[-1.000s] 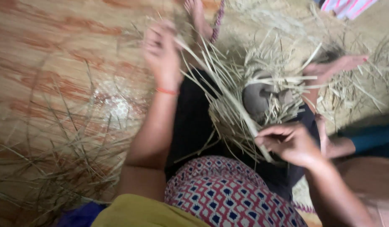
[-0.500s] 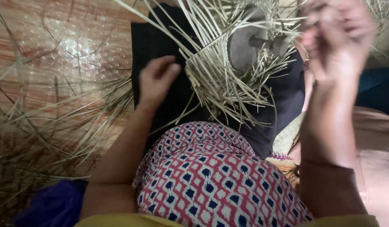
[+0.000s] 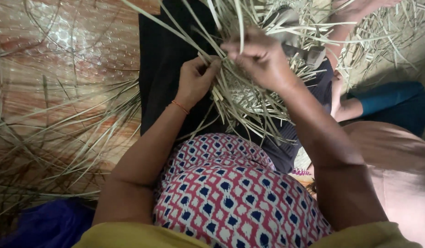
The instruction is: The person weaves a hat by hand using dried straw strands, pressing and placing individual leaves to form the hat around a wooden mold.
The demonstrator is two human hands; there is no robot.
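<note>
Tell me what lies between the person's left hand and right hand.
In the head view, pale dry straw strips fill the gap between the left hand and right hand; both hands' fingers grip them over a black cloth.

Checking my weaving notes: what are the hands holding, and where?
Both the left hand and right hand pinch pale straw strips near the woven middle.

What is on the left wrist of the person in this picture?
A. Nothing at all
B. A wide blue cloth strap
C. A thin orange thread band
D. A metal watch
C: a thin orange thread band circles the wrist just below the left hand, whose fingers pinch the pale dry straw strips next to the right hand.
</note>
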